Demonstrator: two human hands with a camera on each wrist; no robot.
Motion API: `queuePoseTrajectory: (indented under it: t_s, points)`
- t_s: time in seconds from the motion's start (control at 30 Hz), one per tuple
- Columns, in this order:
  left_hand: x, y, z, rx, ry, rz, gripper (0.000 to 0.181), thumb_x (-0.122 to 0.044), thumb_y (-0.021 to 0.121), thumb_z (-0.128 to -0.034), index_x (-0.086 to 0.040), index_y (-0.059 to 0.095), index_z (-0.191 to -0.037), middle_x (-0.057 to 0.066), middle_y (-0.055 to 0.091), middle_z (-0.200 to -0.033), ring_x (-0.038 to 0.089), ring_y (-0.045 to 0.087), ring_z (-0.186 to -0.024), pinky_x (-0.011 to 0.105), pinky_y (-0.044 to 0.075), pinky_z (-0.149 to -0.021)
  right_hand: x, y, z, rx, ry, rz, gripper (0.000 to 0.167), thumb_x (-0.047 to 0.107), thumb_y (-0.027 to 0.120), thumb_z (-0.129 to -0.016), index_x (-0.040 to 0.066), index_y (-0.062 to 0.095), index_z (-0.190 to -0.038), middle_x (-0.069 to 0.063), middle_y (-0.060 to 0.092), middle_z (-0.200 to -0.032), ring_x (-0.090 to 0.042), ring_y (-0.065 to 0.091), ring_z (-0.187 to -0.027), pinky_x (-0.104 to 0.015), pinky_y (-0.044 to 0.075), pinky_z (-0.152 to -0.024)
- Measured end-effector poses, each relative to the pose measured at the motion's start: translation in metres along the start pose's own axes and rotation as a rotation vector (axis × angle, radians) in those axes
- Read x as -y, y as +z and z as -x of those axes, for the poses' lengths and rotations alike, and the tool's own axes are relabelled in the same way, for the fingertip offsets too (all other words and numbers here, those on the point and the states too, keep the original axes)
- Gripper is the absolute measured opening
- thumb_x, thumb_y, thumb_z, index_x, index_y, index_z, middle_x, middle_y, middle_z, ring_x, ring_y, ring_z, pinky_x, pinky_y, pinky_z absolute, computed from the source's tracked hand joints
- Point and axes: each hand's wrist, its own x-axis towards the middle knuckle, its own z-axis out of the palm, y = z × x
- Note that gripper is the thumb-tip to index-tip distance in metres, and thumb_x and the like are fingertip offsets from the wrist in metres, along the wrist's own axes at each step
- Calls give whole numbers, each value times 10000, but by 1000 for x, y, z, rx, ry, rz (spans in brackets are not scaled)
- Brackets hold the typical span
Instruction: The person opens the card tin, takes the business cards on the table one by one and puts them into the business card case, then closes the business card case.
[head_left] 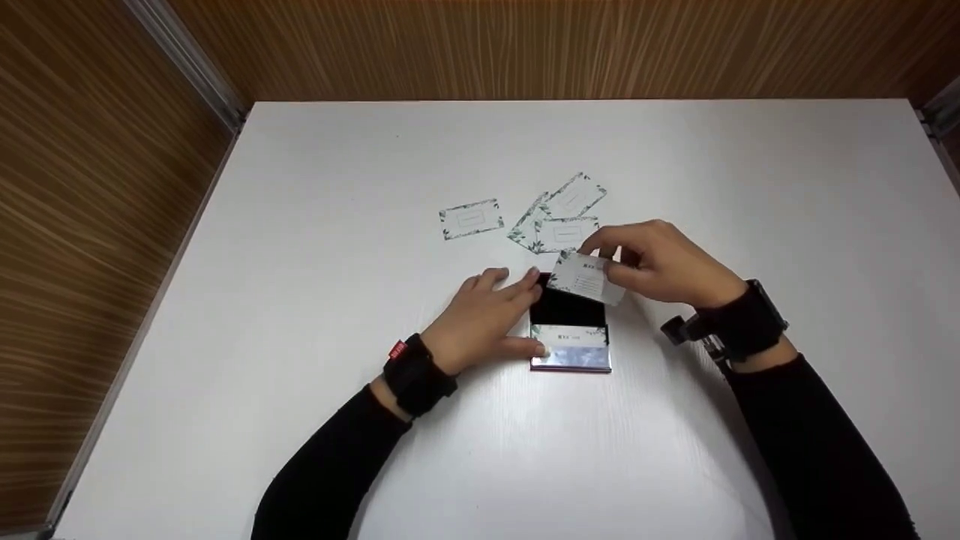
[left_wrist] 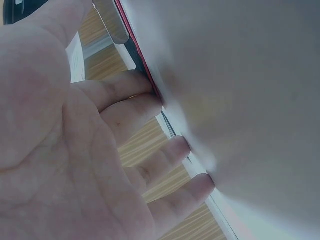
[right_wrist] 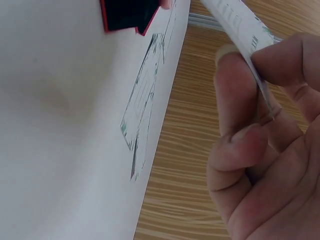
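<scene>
White tabletop [head_left: 300, 375], card [head_left: 561, 333] inside case [head_left: 564, 309]

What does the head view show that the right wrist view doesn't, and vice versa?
Only the head view: most of the left hand, the black wrist straps, and the card in the pocket of the card holder.

Only the right wrist view: the palm side of the right hand, with its curled fingers.

Both: that hand pinching the held card, the holder's dark inner side, loose cards, the white table and the wood-grain panel.
</scene>
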Motion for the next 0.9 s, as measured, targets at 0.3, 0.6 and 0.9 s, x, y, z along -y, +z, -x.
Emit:
queuePoseTrajectory:
  t_s: [0.3, 0.6, 0.9]
  points:
    - [0, 0, 0, -15, 4, -3, 874, -687, 588, -869, -157, 399, -1538, 6, 224, -1648, 348, 245, -1483, 523, 230, -1187, 5, 4, -2, 63, -31, 6, 308, 40, 657, -894, 224, 718, -1134, 104, 679, -877, -92, 575, -672, -270, 496, -609]
    - [0, 0, 1, -3, -4, -18, 892, -703, 568, -870, -161, 371, -1551, -1, 206, -1654, 341, 229, -1491, 534, 224, -1191, 9, 11, -4, 107, -60, 15, 294, 37, 642, -890, 229, 726, -1096, 121, 687, -924, -99, 577, -662, -270, 499, -605]
    - [-1, 0, 1, 8, -8, -44, 921, -712, 552, -873, -140, 338, -1563, -9, 189, -1657, 335, 225, -1494, 521, 221, -1197, 13, 19, -6, 173, -31, 12, 272, 58, 655, -897, 246, 733, -1077, 128, 691, -979, -76, 611, -750, -296, 543, -672]
